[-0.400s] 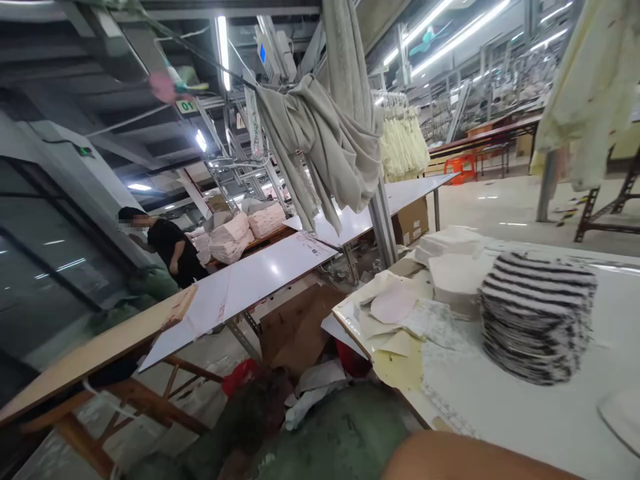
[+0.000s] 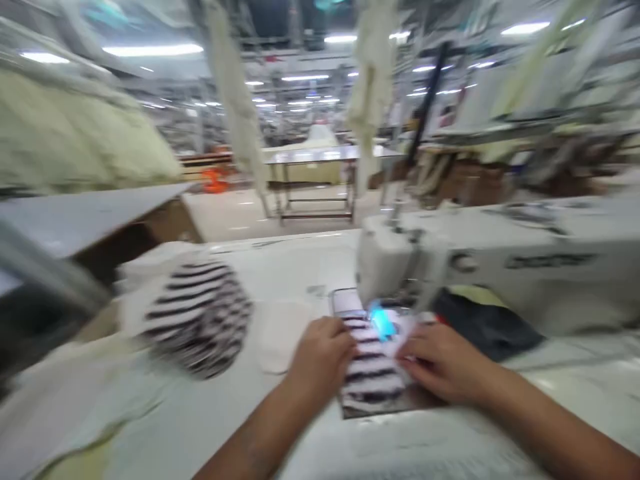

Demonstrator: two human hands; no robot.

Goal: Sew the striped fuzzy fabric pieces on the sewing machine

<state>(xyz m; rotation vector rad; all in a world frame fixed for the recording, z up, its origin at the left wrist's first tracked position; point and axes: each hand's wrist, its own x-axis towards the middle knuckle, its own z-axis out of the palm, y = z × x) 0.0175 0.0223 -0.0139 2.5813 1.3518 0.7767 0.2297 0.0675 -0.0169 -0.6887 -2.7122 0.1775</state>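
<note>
Pressing flat on the striped cloth piece (image 2: 373,377), the left hand (image 2: 320,357) and right hand (image 2: 440,363) sit at its 9 and 3 o'clock edges (grip flat, pinching nothing). It lies on the bench (image 2: 210,420) under the sewing machine (image 2: 500,267), probably soft and light, so take it by the edges.

Both forearms reach forward, left hand (image 2: 320,360) and right hand (image 2: 440,363) palm-down, close together.

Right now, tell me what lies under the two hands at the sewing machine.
A striped fabric piece lies flat under the left hand and right hand, before the sewing machine. What is beneath it is covered; blur hides the needle.
</note>
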